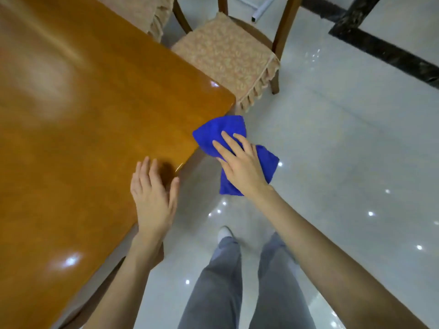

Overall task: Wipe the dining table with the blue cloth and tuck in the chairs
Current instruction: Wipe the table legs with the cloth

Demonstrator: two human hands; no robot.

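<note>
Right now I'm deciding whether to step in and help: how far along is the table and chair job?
Done: the table top is bare and glossy, though I can't tell how much was wiped. In hand: the right hand holds the cloth just off the table's corner; the left hand lies flat at the edge. Left: the chair still stands out from the table, untucked.

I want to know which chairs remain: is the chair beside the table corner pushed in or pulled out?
Pulled out. Most of the chair seat cushion shows beyond the table edge.
</note>
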